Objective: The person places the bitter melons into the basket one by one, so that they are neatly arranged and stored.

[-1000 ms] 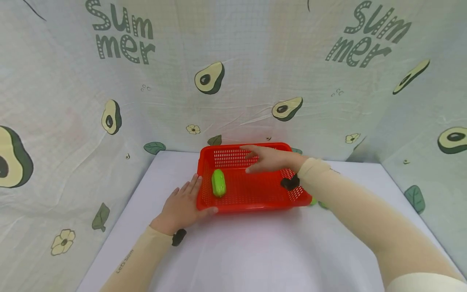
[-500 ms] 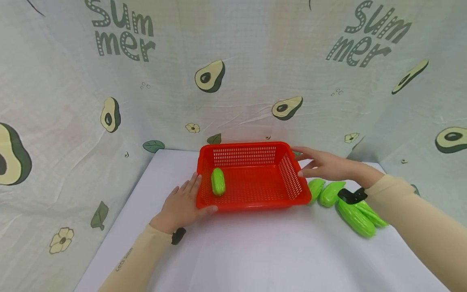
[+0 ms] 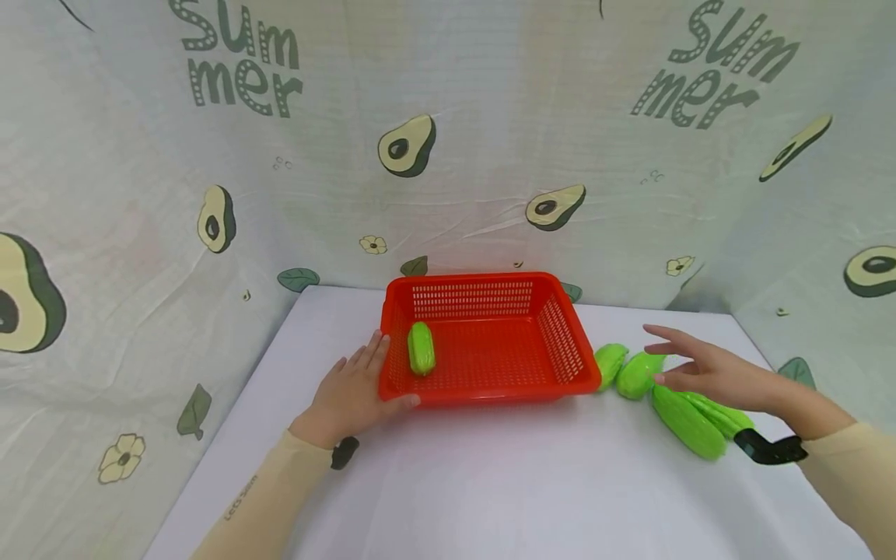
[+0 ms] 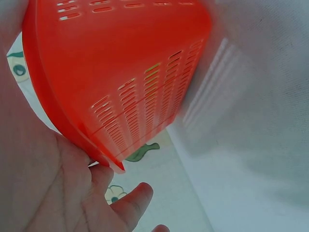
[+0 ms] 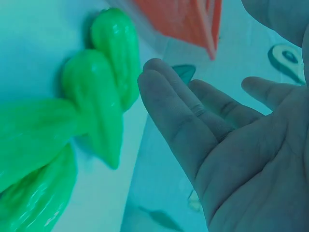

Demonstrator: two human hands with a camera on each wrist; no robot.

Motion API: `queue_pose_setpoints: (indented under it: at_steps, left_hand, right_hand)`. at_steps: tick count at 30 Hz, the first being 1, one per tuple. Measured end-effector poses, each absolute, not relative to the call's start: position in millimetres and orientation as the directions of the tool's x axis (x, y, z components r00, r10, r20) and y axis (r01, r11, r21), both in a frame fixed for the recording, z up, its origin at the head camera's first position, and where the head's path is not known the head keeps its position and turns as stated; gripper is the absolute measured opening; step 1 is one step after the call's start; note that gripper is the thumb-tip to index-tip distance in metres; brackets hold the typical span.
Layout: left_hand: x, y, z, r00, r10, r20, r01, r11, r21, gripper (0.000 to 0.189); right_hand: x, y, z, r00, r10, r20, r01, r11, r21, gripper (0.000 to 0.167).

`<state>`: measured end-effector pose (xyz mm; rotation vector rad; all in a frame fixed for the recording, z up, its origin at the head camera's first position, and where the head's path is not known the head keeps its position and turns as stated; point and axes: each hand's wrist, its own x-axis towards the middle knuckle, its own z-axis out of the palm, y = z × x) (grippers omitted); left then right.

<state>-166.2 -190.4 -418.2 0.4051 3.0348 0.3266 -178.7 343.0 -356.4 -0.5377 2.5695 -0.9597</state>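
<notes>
In the head view my left hand (image 3: pixel 346 400) lies with straight fingers against the front left corner of a red plastic basket (image 3: pixel 490 395). The left wrist view has the palm at the rim of this basket (image 4: pixel 116 53). Inside, near the left wall, sits one glossy green ridged gourd (image 3: pixel 421 349). My right hand (image 3: pixel 728 379) hovers over several similar gourds (image 3: pixel 689 424) to the right of the basket, its fingers extended and nothing in them. Beside that hand in the right wrist view are the gourds (image 5: pixel 94 96), apart from the fingers.
The basket stands near the back of a white-covered table (image 3: pixel 476 482). A printed cloth (image 3: pixel 476 117) with avocados and lettering hangs behind and at both sides. One gourd (image 3: pixel 610 364) lies close to the basket's right wall.
My right hand has moved from over the basket, past its right rim, to above the gourds on the right, bringing them into sight. The left hand stays at the basket corner.
</notes>
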Motion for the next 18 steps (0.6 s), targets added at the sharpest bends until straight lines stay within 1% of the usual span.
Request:
queue_pose_setpoints:
  at_steps: [3,7,10,14,18]
  left_hand:
    - [-167.1,-189.8,-417.2,-0.963,0.268,-0.038,0.255,0.943,0.213,0.114]
    - [-166.4,-190.9,-418.7,-0.964,0.263,-0.036,0.25,0.944,0.215,0.115]
    - [-166.8,-191.7,-420.4,-0.965,0.258,-0.037,0.244,0.946,0.212,0.116]
    - [-167.2,-191.6,-421.3,-0.965,0.261,-0.034,0.248,0.945,0.211,0.116]
    - [-166.4,-189.8,-419.7,-0.964,0.265,-0.028,0.253,0.942,0.218,0.115]
  right_hand:
    - [-169.9,356.9,-365.0,-0.888,-0.433,-0.154,-0.23,0.709,-0.667,0.082]
    - [-162.3,368.5,-375.8,-0.905,-0.406,-0.125,-0.256,0.755,-0.604,0.08]
    - [-157.3,374.2,-382.4,-0.914,-0.387,-0.119,-0.264,0.793,-0.55,0.08]
    - [-150.6,379.9,-391.6,-0.923,-0.364,-0.121,-0.257,0.821,-0.511,0.079]
    - [-145.6,384.2,-400.5,-0.927,-0.363,-0.1,-0.278,0.839,-0.469,0.078]
